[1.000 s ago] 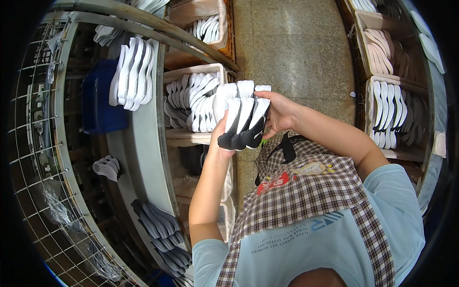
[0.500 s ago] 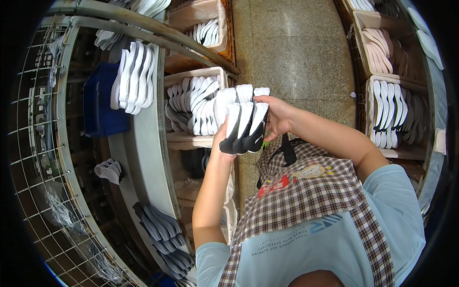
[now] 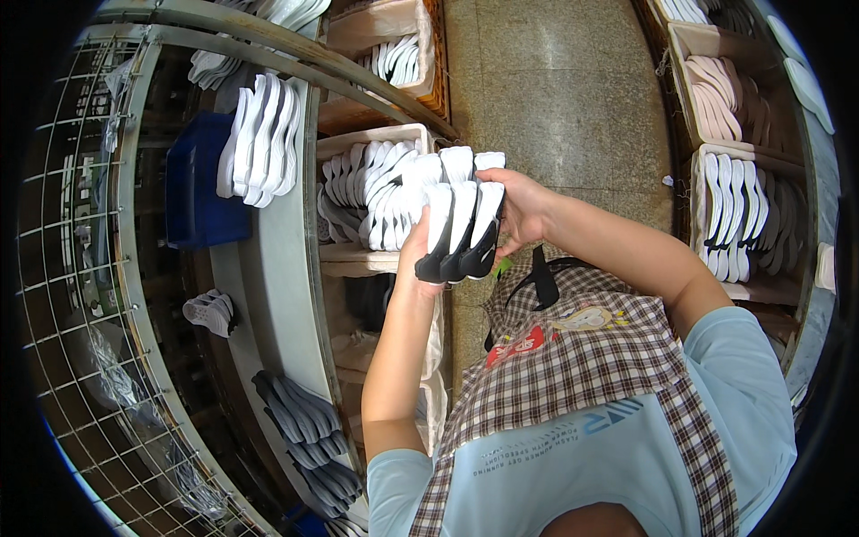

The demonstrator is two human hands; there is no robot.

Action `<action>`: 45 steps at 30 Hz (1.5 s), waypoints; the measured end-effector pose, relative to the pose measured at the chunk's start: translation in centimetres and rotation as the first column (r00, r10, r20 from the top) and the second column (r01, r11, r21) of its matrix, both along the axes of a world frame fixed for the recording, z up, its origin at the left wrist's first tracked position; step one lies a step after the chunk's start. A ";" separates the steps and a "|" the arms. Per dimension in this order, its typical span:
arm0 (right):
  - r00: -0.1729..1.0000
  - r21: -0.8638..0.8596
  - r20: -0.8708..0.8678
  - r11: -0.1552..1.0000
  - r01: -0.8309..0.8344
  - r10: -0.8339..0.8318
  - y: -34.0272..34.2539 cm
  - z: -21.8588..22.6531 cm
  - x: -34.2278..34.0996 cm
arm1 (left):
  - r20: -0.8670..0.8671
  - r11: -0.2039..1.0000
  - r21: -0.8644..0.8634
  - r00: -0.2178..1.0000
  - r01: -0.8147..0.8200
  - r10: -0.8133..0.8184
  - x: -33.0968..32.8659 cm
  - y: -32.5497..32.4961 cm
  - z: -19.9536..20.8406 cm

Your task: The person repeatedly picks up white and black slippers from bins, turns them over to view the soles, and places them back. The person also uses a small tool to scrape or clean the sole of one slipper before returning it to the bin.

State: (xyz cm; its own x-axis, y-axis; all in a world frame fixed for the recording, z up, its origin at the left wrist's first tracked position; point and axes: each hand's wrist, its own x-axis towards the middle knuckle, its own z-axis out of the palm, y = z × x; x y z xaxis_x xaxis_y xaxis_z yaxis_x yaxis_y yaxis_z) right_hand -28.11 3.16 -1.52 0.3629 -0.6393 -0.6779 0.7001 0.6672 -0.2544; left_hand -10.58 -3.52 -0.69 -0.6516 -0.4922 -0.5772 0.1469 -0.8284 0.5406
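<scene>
Between both hands, in front of my chest, I hold a bunch of shoe soles (image 3: 460, 215), white with black ends toward me. They stand on edge, packed side by side, with more white ends behind the front row. My left hand (image 3: 417, 255) is closed on the bunch's left side, its fingers mostly hidden behind the soles. My right hand (image 3: 522, 213) grips the right side, thumb along the upper edge and fingers bent below. Just beyond to the left, a cloth-lined basket (image 3: 358, 261) is packed with white soles (image 3: 353, 179).
On the left, a metal shelf (image 3: 291, 259) carries stacked white soles (image 3: 259, 143), grey soles (image 3: 300, 421) and a small bundle (image 3: 208, 311). Nearby are a blue bin (image 3: 208, 188) and wire mesh (image 3: 76, 295). Lined baskets (image 3: 707, 43) of soles line the right side, across the floor (image 3: 559, 98).
The soles and both hands have shifted slightly up in the picture. The surroundings have slid a little to the right. Both hands keep their hold.
</scene>
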 end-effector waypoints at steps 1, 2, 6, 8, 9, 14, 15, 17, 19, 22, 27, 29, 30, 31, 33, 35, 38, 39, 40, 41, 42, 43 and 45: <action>1.000 -0.008 -0.009 1.000 0.006 -0.006 0.1 0.1 0.0 | -0.020 1.000 -0.002 1.000 0.012 -0.012 0.0 0.1 0.3; 0.993 -0.011 -0.115 1.000 0.027 -0.028 0.1 0.2 0.2 | 0.004 0.997 -0.074 1.000 -0.009 0.009 0.0 0.2 0.5; 0.935 -0.463 -0.077 0.843 0.273 -0.345 0.4 1.4 0.7 | -0.120 0.936 -0.346 0.993 -0.060 0.020 0.3 0.2 1.9; 0.883 -0.593 -0.168 0.760 0.265 -0.439 0.7 2.4 0.7 | -0.196 0.907 -0.409 0.980 -0.098 0.018 0.5 -0.1 2.5; 0.880 -0.635 -0.157 0.729 0.257 -0.447 0.8 2.9 0.6 | -0.174 0.899 -0.423 0.984 -0.109 0.037 0.6 -0.3 2.8; 0.734 -0.825 -0.430 0.558 -0.083 -0.526 1.8 4.9 -0.1 | -0.216 0.845 -0.522 0.976 -0.116 0.001 0.7 -1.1 3.9; 0.679 -0.818 -0.496 0.553 -0.156 -0.542 1.9 5.1 -0.3 | -0.245 0.846 -0.514 0.969 -0.143 0.015 0.7 -1.2 4.1; 0.593 -0.783 -0.590 0.568 -0.254 -0.548 2.0 5.3 -0.5 | -0.266 0.818 -0.561 0.963 -0.125 -0.036 0.5 -1.3 4.5; 0.544 -0.798 -0.595 0.519 -0.307 -0.592 2.2 5.3 -0.6 | -0.266 0.804 -0.581 0.963 -0.130 -0.037 0.4 -1.3 4.9; 0.531 -0.790 -0.606 0.522 -0.321 -0.592 2.4 5.3 -0.7 | -0.301 0.815 -0.562 0.953 -0.140 -0.044 0.2 -1.4 5.3; 0.481 -0.787 -0.616 0.504 -0.355 -0.623 2.7 5.6 -1.0 | -0.244 0.798 -0.584 0.970 -0.148 0.001 0.2 -1.4 5.6; 0.469 -0.772 -0.635 0.529 -0.353 -0.613 2.8 5.7 -1.2 | -0.216 0.802 -0.575 0.975 -0.162 0.043 0.2 -1.4 5.6; 0.463 -0.766 -0.642 0.524 -0.371 -0.611 2.9 5.7 -1.3 | -0.213 0.799 -0.577 0.975 -0.172 0.056 0.1 -1.4 5.5; 0.454 -0.757 -0.653 0.525 -0.389 -0.607 2.9 5.7 -1.5 | -0.217 0.794 -0.579 0.973 -0.188 0.072 0.1 -1.4 5.4; 0.446 -0.753 -0.658 0.515 -0.410 -0.607 3.0 5.7 -1.8 | -0.192 0.781 -0.592 0.976 -0.201 0.106 0.1 -1.3 5.3; 0.446 -0.766 -0.642 0.490 -0.416 -0.623 3.1 5.8 -2.1 | -0.186 0.754 -0.628 0.978 -0.195 0.099 0.2 -1.3 5.2; 0.441 -0.764 -0.642 0.475 -0.437 -0.627 3.1 6.0 -2.2 | -0.017 0.675 -0.733 0.994 -0.086 0.108 0.6 -1.6 4.9; 0.431 -0.762 -0.644 0.477 -0.439 -0.632 3.1 6.1 -2.2 | -0.045 0.672 -0.734 0.994 -0.099 0.098 0.8 -1.7 4.7; 0.429 -0.765 -0.638 0.467 -0.443 -0.639 3.2 6.2 -2.2 | -0.101 0.713 -0.687 0.990 -0.141 0.098 1.0 -1.9 4.5; 0.427 -0.766 -0.638 0.467 -0.443 -0.641 3.2 6.2 -2.3 | -0.053 0.701 -0.703 0.992 -0.117 0.112 1.3 -2.0 4.2; 0.427 -0.766 -0.637 0.466 -0.443 -0.641 3.3 6.3 -2.4 | -0.058 0.686 -0.720 0.994 -0.107 0.094 1.5 -2.1 3.9; 0.406 -0.757 -0.646 0.471 -0.453 -0.647 3.3 6.3 -2.4 | -0.028 0.659 -0.748 0.996 -0.075 0.081 1.8 -2.1 3.6; 0.412 -0.759 -0.643 0.467 -0.453 -0.645 3.4 6.3 -2.5 | -0.001 0.684 -0.726 0.995 -0.069 0.099 2.2 -2.2 3.1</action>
State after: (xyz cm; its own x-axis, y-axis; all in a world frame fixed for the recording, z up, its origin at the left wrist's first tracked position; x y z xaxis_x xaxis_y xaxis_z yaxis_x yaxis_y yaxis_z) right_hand -30.65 6.55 4.73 -0.0966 -0.9426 0.3197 -0.2149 -0.2938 -0.9314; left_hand -8.39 -5.68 2.38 -0.5731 -0.8185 -0.0390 0.1645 -0.1616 0.9731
